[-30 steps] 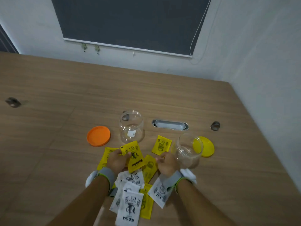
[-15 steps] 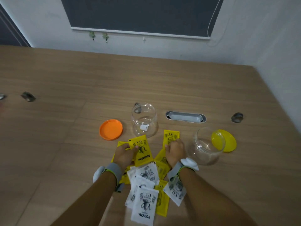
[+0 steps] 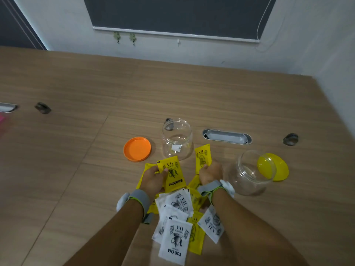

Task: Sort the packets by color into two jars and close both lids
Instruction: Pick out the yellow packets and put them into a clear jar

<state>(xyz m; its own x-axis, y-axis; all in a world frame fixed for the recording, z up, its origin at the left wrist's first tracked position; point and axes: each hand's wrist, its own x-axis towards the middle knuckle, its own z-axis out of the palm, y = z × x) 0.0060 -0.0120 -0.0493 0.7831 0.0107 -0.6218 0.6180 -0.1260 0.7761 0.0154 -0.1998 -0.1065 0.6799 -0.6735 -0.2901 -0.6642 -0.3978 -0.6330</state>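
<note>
**Desk:** What filled the frame?

**Photographer:** A wooden table (image 3: 76,83), seen from above. Two clear jars stood open on it. The left jar (image 3: 177,140) was upright, with the orange lid (image 3: 137,149) just beside it. The right jar (image 3: 249,173) stood further right, with the yellow lid (image 3: 279,168) partly behind it.

**Desk:** And the packets?

**Photographer:** They were heaped between the person's forearms, near both jars but in neither. The white packets (image 3: 175,240) lay nearest the camera, with yellow ones under and beyond them.

**Desk:** The hands?

**Photographer:** The left hand (image 3: 153,179) pinched a yellow Sunshine packet (image 3: 173,174), thumb on its face. The right hand (image 3: 210,172), knuckles up, met the lower edge of a second yellow packet (image 3: 203,157) beside the left jar. Its fingers were hidden, so a grip could not be confirmed.
</note>
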